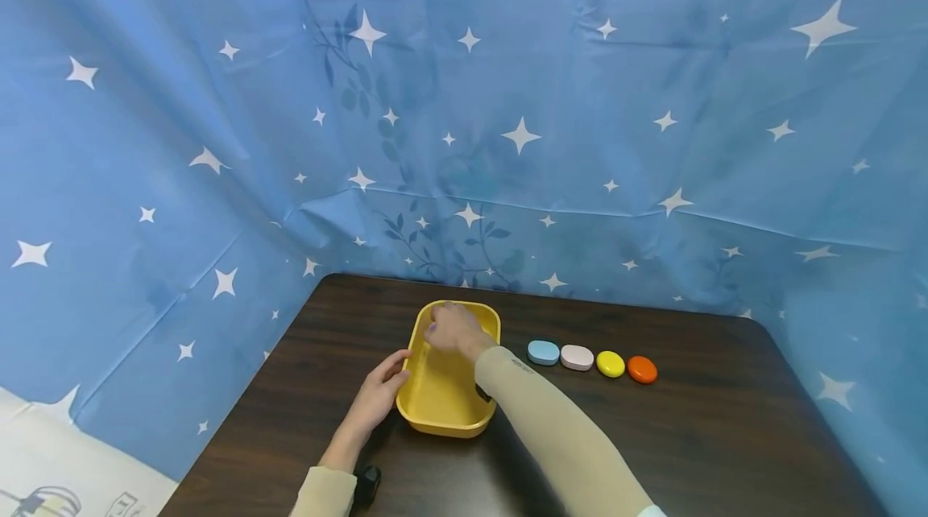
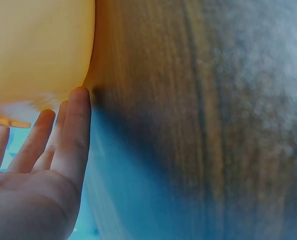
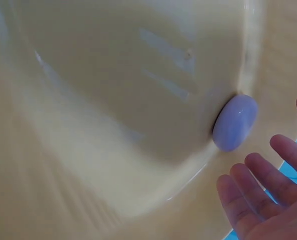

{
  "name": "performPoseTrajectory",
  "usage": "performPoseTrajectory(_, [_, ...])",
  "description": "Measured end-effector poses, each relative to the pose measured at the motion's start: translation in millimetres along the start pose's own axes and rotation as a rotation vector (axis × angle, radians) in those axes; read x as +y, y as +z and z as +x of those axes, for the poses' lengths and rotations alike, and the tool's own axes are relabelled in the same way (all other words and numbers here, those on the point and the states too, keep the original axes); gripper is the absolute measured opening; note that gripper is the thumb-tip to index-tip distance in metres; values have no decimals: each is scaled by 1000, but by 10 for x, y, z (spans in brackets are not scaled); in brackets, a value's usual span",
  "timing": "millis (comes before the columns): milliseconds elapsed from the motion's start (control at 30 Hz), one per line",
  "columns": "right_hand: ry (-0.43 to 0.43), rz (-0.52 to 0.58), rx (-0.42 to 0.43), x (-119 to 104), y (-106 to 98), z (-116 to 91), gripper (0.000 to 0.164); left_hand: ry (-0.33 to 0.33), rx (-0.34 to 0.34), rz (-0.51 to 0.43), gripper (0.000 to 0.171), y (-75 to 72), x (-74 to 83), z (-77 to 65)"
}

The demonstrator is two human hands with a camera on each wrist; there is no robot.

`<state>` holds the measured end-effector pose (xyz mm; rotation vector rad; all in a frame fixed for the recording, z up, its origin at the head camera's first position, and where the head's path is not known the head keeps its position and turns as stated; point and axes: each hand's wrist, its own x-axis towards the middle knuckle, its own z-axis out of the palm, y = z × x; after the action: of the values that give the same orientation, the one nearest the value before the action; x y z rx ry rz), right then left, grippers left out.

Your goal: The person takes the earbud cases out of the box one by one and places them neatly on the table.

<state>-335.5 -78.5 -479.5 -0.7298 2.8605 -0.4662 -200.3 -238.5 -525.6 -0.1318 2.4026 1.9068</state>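
Observation:
A yellow rectangular bin (image 1: pixel 444 427) stands on the dark table. My left hand (image 1: pixel 379 394) is at its left side; in the left wrist view, the fingers (image 2: pixel 74 132) extend nearly straight, touching the bin's outer wall. Inside the bin's far end is my right hand (image 1: pixel 455 329). A smooth purple oval piece (image 3: pixel 235 123) lies in the bin against the wall, seen in the right wrist view. The right fingers (image 3: pixel 262 172) are spread loosely beside it, with a visible gap between them and the piece.
To the right of the bin, a blue oval piece (image 1: pixel 543 353), a pale pink one (image 1: pixel 577 357), a yellow round one (image 1: pixel 611 364) and an orange one (image 1: pixel 642 370) form a row. A blue starry curtain (image 1: pixel 522 179) hangs behind the wooden table (image 1: pixel 725 420).

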Motion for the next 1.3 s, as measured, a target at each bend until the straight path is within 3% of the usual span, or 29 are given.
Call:
performPoseTrajectory(400, [23,43,-3,57,54,23,35,-9,8,9,42,41,-22,28])
performPoseTrajectory(667, [22,71,-25,51,84,13,26,-10,12,17,42,45,-20,-5])
performPoseTrajectory(933, [10,16,-56,39,135,-1,10,-6,-3,16,42,28,-6,-20])
performPoseTrajectory(1300, [-4,-13,-51,5,152,5,11,-3,-12,-1,42,8,40,-23])
